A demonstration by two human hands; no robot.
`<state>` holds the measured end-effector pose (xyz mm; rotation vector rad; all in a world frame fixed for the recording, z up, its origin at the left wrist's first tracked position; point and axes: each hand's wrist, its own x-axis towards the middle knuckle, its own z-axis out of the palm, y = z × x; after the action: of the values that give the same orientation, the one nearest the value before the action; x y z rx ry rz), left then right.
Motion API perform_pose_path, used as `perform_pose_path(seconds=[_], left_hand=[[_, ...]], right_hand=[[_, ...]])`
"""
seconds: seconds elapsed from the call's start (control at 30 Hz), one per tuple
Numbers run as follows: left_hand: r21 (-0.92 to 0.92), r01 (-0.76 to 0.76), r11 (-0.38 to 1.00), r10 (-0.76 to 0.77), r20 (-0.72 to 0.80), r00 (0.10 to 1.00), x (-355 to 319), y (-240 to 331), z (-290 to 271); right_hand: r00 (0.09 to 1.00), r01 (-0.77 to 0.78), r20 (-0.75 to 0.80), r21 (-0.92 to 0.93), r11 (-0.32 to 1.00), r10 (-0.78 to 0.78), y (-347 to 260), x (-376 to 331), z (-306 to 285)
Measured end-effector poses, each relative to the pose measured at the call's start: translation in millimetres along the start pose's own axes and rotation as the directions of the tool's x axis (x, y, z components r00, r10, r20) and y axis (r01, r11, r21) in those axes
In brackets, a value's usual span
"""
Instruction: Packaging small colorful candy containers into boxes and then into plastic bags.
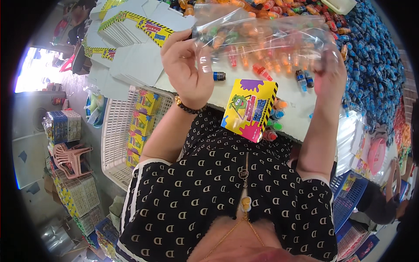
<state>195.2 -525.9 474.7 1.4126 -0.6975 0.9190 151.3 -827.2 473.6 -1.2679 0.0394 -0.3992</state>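
Both hands raised over the white bench (301, 120), stretching a clear plastic bag (262, 37) between them. Left hand (187, 70) at the bag's left edge, fingers (204, 61) pinched together on the film, a dark beaded bracelet (190, 107) round the wrist. Right hand (329, 74) at the bag's right edge, seen partly through the plastic, fingers closed on that end. Bag held roughly level above the bench, well forward of the body, with colourful small bottles showing through it. Below the bag, on the bench, a few loose small bottles: a blue-capped one (219, 76) just beside the left hand, a red one (262, 71) near the middle, two dark ones (303, 80) toward the right. Nearer the body, a yellow printed carton (249, 109) tilted at the bench edge, with green, blue and red bottles (275, 120) just beside its right side. Farther back, a heap of orange and mixed bottles (279, 8), and to the right a large pile of blue ones (375, 65). To the left, stacks of flat carton blanks (131, 39) and a white plastic crate (115, 135) holding upright yellow cartons (142, 126). Pink plastic chair (72, 159) on the floor farther left.
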Motion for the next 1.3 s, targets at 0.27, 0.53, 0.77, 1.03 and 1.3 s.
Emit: perform_pose_path(seconds=[0.27, 0.53, 0.77, 1.03, 1.3], left_hand=[[-0.555, 0.815, 0.165, -0.899, 0.256, 0.356, -107.5, -35.0, -4.8], [-0.032, 0.809, 0.587, -0.78, 0.247, 0.575, -131.0, -47.0, 1.2], [0.281, 0.518, 0.808, -0.588, 0.348, 0.73, -139.2, -51.1, -8.4], [0.48, 0.259, 0.838, -0.516, 0.544, 0.662, -137.7, -65.7, -9.8], [0.178, 0.928, 0.326, -0.907, 0.336, 0.254, -157.2, -49.4, -10.7]], right_hand=[[0.986, 0.158, 0.027, -0.439, 0.885, -0.163, 65.2, -115.5, 7.4], [0.96, -0.067, -0.279, -0.3, 0.952, -0.02, 113.4, -146.2, -4.8], [0.95, -0.14, -0.313, -0.431, 0.891, -0.002, 132.8, -164.8, -19.9], [0.986, 0.067, 0.016, -0.948, 0.31, -0.164, 122.2, -139.8, -23.4], [0.955, -0.28, -0.263, -0.663, 0.695, 0.134, 119.6, -151.0, -19.7]])
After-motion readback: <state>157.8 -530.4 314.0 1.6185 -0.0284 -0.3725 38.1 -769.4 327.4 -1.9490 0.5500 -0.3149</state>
